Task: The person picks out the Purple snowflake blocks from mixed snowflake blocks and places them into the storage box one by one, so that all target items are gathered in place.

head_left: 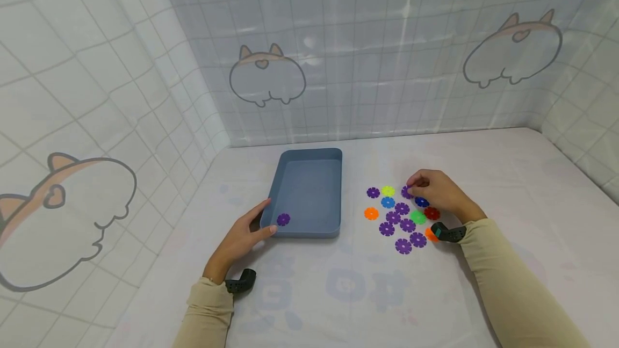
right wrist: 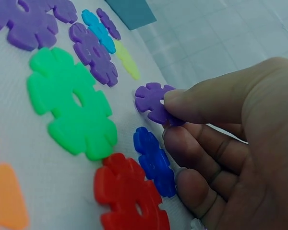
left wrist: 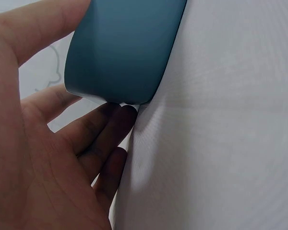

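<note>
My right hand (head_left: 437,189) pinches a purple snowflake building disc (right wrist: 151,100) between thumb and fingers, at the far side of a loose group of discs. Below its fingertips in the right wrist view lie a dark blue disc (right wrist: 154,163) and a red disc (right wrist: 129,199); a green disc (right wrist: 69,103) is farther left. My left hand (head_left: 239,238) holds the near left corner of a blue-grey tray (head_left: 333,232), thumb at the near rim and fingers along the left side. Inside that corner lies one purple disc (head_left: 283,219). The left wrist view shows fingertips against the tray's lower edge (left wrist: 120,91).
Several more purple discs (head_left: 403,246) are spread right of the tray, with a yellow disc (head_left: 388,190), a light blue disc (head_left: 388,202) and an orange disc (head_left: 371,213). Another orange disc (head_left: 430,234) is partly behind the right wrist camera (head_left: 450,232). A tiled-pattern curtain (head_left: 377,69) stands behind the table.
</note>
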Action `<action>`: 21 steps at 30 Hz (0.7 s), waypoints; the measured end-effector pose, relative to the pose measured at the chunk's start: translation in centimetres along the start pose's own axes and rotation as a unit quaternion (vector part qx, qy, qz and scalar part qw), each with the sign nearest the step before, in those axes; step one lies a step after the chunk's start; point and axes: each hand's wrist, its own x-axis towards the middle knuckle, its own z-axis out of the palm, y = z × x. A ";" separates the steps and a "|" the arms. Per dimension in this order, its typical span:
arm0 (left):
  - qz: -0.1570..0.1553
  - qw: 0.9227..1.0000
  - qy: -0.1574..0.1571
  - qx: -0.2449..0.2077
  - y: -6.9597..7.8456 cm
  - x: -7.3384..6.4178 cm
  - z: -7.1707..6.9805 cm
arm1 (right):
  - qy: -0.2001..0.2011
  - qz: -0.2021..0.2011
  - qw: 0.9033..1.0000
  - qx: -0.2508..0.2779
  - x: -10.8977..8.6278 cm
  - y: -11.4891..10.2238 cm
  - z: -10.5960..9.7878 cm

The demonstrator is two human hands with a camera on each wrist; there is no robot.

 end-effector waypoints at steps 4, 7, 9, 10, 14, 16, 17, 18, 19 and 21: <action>0.003 1.000 -0.001 -0.001 -0.1 0.1 0.0 | 0.002 0.010 1.000 0.006 0.0 0.2 -0.1; 0.004 1.000 -0.001 0.001 -0.2 0.1 0.0 | 0.004 0.009 1.000 0.010 -0.1 0.2 -0.2; 0.002 1.000 0.000 0.002 -0.1 0.1 0.0 | 0.006 0.009 1.000 0.014 -0.1 0.1 -0.2; 0.001 1.000 0.000 0.001 -0.1 0.1 0.0 | 0.007 0.009 1.000 0.014 -0.1 0.1 -0.3; -0.002 1.000 -0.002 -0.004 0.1 0.0 0.0 | 0.012 0.010 1.000 0.018 -0.2 0.0 -0.3; -0.001 1.000 -0.003 -0.007 0.1 0.0 0.0 | 0.016 0.012 1.000 0.017 -0.2 -0.1 -0.3; -0.001 1.000 -0.003 -0.007 0.1 0.0 0.0 | 0.018 0.013 1.000 0.017 -0.2 -0.2 -0.3; 0.000 1.000 -0.003 -0.007 0.1 0.0 0.0 | 0.020 0.015 1.000 0.018 -0.3 -0.2 -0.4; 0.001 1.000 -0.003 -0.007 0.1 0.0 0.0 | 0.022 0.015 0.999 0.019 -0.3 -0.3 -0.4; 0.003 1.000 -0.002 -0.005 0.1 0.0 0.0 | 0.027 0.017 0.999 0.022 -0.3 -0.4 -0.4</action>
